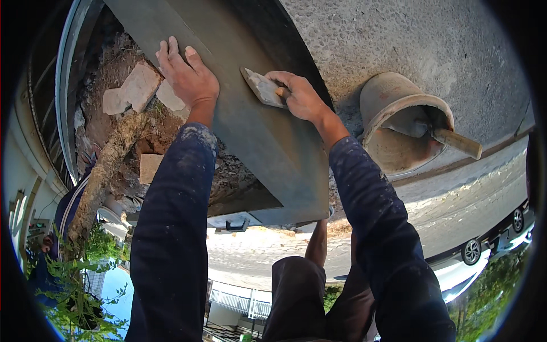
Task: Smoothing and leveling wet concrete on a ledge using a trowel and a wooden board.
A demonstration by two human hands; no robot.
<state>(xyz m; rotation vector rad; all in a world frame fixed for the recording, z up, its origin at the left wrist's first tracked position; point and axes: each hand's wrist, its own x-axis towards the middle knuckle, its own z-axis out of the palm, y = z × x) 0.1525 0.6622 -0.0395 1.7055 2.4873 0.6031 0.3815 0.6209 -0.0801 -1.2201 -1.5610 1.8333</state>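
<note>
My right hand (299,94) grips a small trowel (264,89) with a flat, grey-smeared blade, which lies against the smooth grey plastered ledge (245,122). Its handle is mostly hidden by my fingers. On the ledge's inner edge, by the planting bed, my left hand (188,74) lies flat with its fingers stretched out and nothing held. Pale dust and splashes mark both dark sleeves.
Right of the ledge, a mortar-stained bucket (393,94) on rough paving holds a tool with a wooden handle (457,142). Left are broken slabs (134,88), a tree trunk (102,176) and another person's striped clothing (71,202). A flat thing with a black handle (236,226) sits by the near corner.
</note>
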